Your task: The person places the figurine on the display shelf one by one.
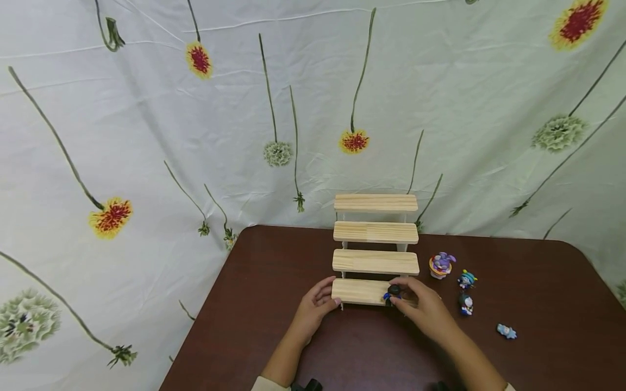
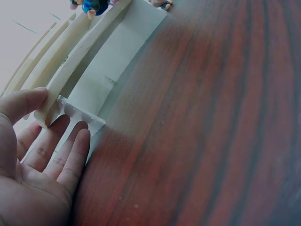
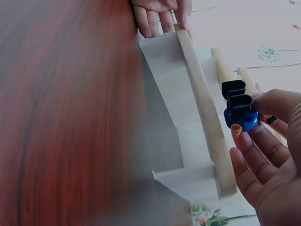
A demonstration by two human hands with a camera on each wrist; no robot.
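Note:
A four-step display stand point(image 1: 361, 291) of pale wooden boards on whitish supports stands on the table. My left hand point(image 1: 315, 304) holds the left end of its lowest board; in the left wrist view the thumb point(image 2: 28, 101) lies on the board and the fingers reach below it to the side support. At the board's right end, my right hand point(image 1: 423, 307) pinches a small figurine point(image 3: 243, 115) with a blue body and black feet, between thumb and fingers. It is tilted, its feet toward the camera in the right wrist view. Whether it touches the board I cannot tell.
Right of the stand are a purple figurine in a cup-like base point(image 1: 441, 266), a teal-hatted figurine point(image 1: 467, 279), a dark-haired figurine point(image 1: 466, 304) and a light blue figurine point(image 1: 506, 331). A flower-printed cloth point(image 1: 235, 108) hangs behind the dark red table point(image 1: 274, 255).

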